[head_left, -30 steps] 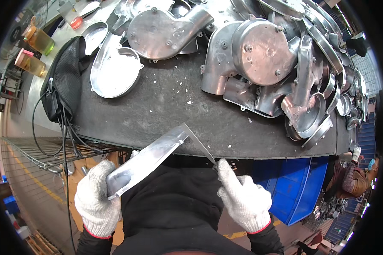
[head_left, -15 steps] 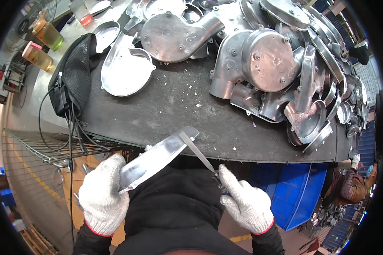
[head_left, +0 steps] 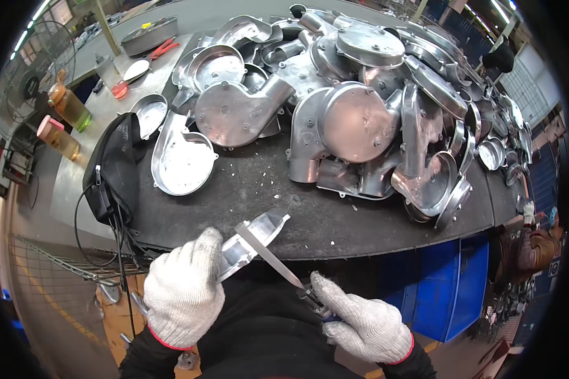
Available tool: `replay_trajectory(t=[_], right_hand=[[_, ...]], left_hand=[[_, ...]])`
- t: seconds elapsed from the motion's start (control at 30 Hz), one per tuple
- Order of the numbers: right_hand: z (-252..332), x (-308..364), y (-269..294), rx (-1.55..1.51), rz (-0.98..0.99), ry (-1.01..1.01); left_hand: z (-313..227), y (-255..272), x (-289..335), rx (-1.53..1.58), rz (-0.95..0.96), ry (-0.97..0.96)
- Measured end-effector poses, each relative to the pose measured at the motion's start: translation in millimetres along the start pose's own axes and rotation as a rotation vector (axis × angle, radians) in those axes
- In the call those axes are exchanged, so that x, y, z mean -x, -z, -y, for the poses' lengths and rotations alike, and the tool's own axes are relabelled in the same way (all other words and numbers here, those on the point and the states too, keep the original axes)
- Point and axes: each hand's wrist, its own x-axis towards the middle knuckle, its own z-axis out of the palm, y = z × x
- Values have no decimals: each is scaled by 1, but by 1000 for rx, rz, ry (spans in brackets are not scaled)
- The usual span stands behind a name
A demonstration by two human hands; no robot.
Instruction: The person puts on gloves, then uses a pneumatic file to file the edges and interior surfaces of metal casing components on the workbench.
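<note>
My left hand [head_left: 184, 289], in a white knitted glove with a red cuff, is closed round a silvery metal housing [head_left: 269, 226]. The part is tilted, its far end rising over the table's front edge. My right hand [head_left: 365, 321], gloved the same way, grips the handle of a narrow flat file [head_left: 273, 260]. The file's grey blade slants up to the left and lies against the housing's edge, close to my left fingers. Part of the housing is hidden behind my left hand and the blade. Small pale chips dot the dark mat [head_left: 246, 205].
Many cast metal housings [head_left: 360, 123] are heaped across the table's middle and right. A black mesh bag [head_left: 112, 170] with cables sits at the left, near drink bottles [head_left: 69, 104]. Red-handled pliers [head_left: 163, 48] lie farther back. Blue crates [head_left: 452, 287] stand below the table's right front.
The housing has turned in my left hand, showing its hollow side. The file now crosses it farther from the tip. My view has tilted up, so the table appears lower.
</note>
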Motion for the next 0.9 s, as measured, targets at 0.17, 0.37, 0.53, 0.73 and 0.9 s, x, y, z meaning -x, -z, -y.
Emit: replay_trajectory(t=[0.17,0.37,0.53,0.73,0.9], right_hand=[[4,1,-8,-156,103,-129],[8,1,-9,157,121,-108],[7,1,-6,200,152,-64],[2,-5,2,-16,37,65],[-12,-5,0,-1241,501,-416]], left_hand=[[3,-1,4,24,16,-18],[10,-8,7,26,-60,41],[9,-8,8,41,-59,18],[6,-5,8,49,-23,110],[8,-7,5,34,-51,7]])
